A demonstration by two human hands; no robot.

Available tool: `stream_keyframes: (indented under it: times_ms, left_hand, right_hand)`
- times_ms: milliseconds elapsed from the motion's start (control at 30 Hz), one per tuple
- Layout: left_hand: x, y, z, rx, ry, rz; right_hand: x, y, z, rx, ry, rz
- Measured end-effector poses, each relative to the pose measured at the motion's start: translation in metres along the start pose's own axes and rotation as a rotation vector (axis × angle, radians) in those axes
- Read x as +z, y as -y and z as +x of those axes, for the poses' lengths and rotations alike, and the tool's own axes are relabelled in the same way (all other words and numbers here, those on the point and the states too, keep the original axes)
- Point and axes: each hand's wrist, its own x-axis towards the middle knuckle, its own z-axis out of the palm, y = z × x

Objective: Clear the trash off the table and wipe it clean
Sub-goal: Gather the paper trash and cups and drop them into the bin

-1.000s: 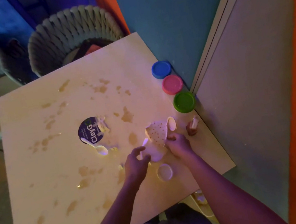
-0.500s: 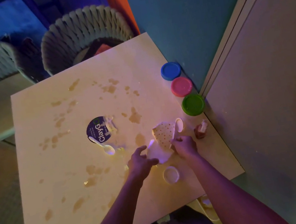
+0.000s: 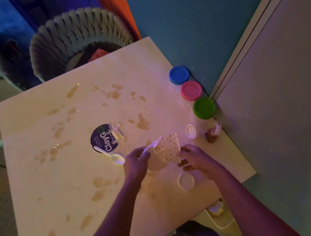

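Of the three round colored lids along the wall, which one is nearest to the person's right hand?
The green lid; it is the closest of the row, while pink and blue sit farther away.

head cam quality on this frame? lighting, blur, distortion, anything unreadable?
Head view: dim, with a purple-pink cast over the table and both arms; small wet glints near the stains; wide-angle bend in the wall edges; "ClayG" on the dark label reads, its small print does not; left hand and right hand are soft, so the fingers blur around the dotted cup.
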Motion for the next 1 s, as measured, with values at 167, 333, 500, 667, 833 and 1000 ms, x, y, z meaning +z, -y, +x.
stream_keyframes:
  times_ms: [167, 333, 500, 667, 833, 1000]
  left_hand:
    - [-0.017, -0.008, 0.003, -0.114, 0.111, -0.293]
    - [-0.026, -0.011, -0.009, -0.148, 0.209, -0.354]
    - [-0.036, 0.005, -0.016, -0.094, 0.26, -0.344]
    - [-0.055, 0.019, -0.018, -0.058, 0.141, -0.389]
    - [-0.091, 0.042, -0.016, -0.052, 0.022, -0.405]
    - [-0.126, 0.062, -0.017, -0.058, -0.083, -0.426]
  right_hand:
    - [0.022, 0.012, -0.013, -0.039, 0.081, -0.069]
    - [0.043, 0.015, -0.015, -0.075, 0.033, -0.105]
    - [0.065, 0.015, -0.014, -0.081, -0.008, -0.114]
    - [0.084, 0.014, -0.012, -0.079, -0.008, -0.157]
    - [0.103, 0.021, 0.001, -0.147, -0.118, -0.283]
    - [0.125, 0.032, 0.02, -0.218, -0.214, -0.529]
